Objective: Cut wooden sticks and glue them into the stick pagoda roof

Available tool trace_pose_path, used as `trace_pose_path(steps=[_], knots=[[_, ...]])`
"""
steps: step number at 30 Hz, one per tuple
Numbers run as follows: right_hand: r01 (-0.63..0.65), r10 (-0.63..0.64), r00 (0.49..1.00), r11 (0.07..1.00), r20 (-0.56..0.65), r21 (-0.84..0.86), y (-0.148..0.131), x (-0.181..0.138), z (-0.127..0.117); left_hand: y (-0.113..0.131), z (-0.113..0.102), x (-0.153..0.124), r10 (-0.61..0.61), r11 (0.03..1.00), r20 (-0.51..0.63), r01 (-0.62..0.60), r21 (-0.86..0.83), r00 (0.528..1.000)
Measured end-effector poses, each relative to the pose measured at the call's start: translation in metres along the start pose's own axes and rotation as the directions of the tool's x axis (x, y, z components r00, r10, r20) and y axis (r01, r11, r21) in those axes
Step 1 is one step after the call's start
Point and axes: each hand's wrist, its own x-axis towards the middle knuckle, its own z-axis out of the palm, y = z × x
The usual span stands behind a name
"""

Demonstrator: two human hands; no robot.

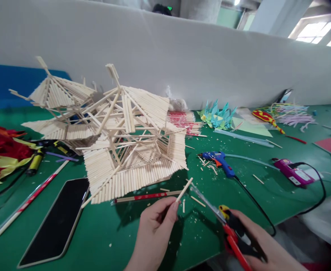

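My left hand [156, 229] pinches a short pale wooden stick [184, 189] between thumb and finger, with the stick slanting up to the right. In my right hand [255, 235] is a pair of cutters [231, 235] with red and black handles and a yellow part. A long, blurred, shiny piece reaches from the cutters towards the stick's upper end; I cannot tell whether they touch. Beyond my left hand stands a pavilion model [137, 173] of wooden sticks, its upper roof partly covered. A red-banded bundle of sticks [151, 196] lies just in front of the model.
Behind at left stands a second stick model [66, 98]. A phone [55, 222] lies front left. A blue glue gun [220, 161], its cord, stick scraps and a purple box [292, 172] are at right. Teal folded paper [217, 114] sits near the grey partition [165, 52].
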Motion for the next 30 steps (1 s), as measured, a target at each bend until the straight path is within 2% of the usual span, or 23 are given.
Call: trace_pose_path(steps=[5,11,15,21,26,30], knots=[[-0.001,0.001,1.000,1.000,0.011,0.010,-0.012,0.001,0.023,0.001,0.005,0.003,0.027,0.999,0.009,-0.027,-0.018,1.000],[-0.123,0.122,0.992,0.992,0.045,0.014,-0.015,0.004,0.037,-0.008,0.006,0.002,0.115,0.992,0.064,-0.118,0.045,0.991],[-0.065,0.064,0.997,0.998,0.046,0.026,-0.025,0.009,0.040,-0.014,0.008,0.001,0.155,0.986,0.098,-0.160,0.045,0.983],[-0.030,0.028,0.999,0.997,0.028,0.070,-0.033,0.013,0.038,-0.010,0.010,-0.001,0.169,0.986,0.062,-0.169,0.008,0.984],[-0.008,0.008,0.999,1.000,0.041,0.013,-0.029,0.014,0.040,-0.008,0.004,0.000,0.236,0.956,0.146,-0.257,0.144,0.961],[-0.037,0.036,0.998,0.999,0.050,0.012,-0.025,0.015,0.046,-0.011,0.001,0.001,0.335,0.918,0.126,-0.353,0.178,0.934]])
